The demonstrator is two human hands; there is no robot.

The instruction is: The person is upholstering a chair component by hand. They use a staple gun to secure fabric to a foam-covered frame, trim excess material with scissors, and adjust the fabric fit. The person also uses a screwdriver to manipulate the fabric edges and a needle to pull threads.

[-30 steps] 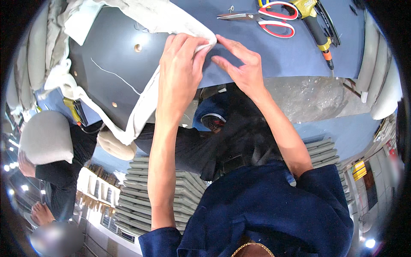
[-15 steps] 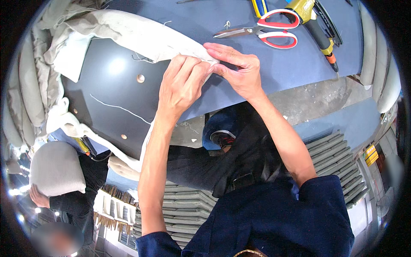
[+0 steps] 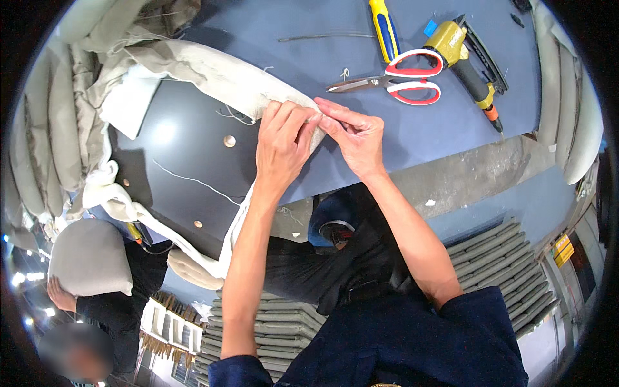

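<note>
Now the right hand (image 3: 356, 140), which a second ago stood spread with finger and thumb clear of the cloth, has closed in, and its thumb and fingertips pinch the corner of a pale fabric cover (image 3: 200, 64). The left hand (image 3: 282, 143) has stayed on that corner, its thumb and bent fingers pinching the cloth right beside them, so the fold now seems to be worked from both sides rather than steadied by one hand alone. Taking twelve o'clock as the top of the view, the gripped corner lies at two o'clock from the middle of the left hand and at ten o'clock from the right, between their nearly meeting fingertips. From there the band of cloth runs off toward ten o'clock, bordering a black panel (image 3: 193, 122) with drilled holes, which sits at nine o'clock from the left hand. Beyond the right hand, on the blue worktop (image 3: 419, 142), red-and-white-handled scissors (image 3: 361, 84) lie at one o'clock, a yellow-and-blue screwdriver (image 3: 385, 32) farther off near half past twelve, and a pneumatic stapler (image 3: 471, 79) at two, all untouched.
</note>
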